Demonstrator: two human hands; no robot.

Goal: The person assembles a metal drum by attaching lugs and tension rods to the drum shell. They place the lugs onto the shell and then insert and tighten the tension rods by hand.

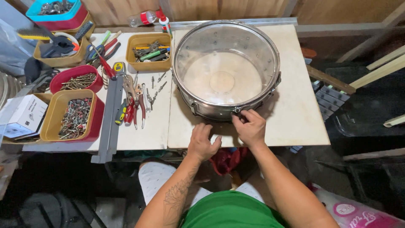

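The metal snare drum (226,69) sits headless on the bench (295,114). Right hand (251,126) fingers pinch a tension lug (236,109) at its near rim; left hand (203,141) rests beside, fingers loosely spread. Loose screws (157,86) suggest fitting remains unfinished.

bare board (295,105) right of drum (226,69)

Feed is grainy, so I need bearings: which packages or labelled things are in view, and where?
White carton: far left table edge, boxy, dark print.
Clear bottle: lying behind the bins, red band.
Glue bottle: upright behind the drum, white, red cap.
Pink-and-white plastic pack: floor, bottom right.
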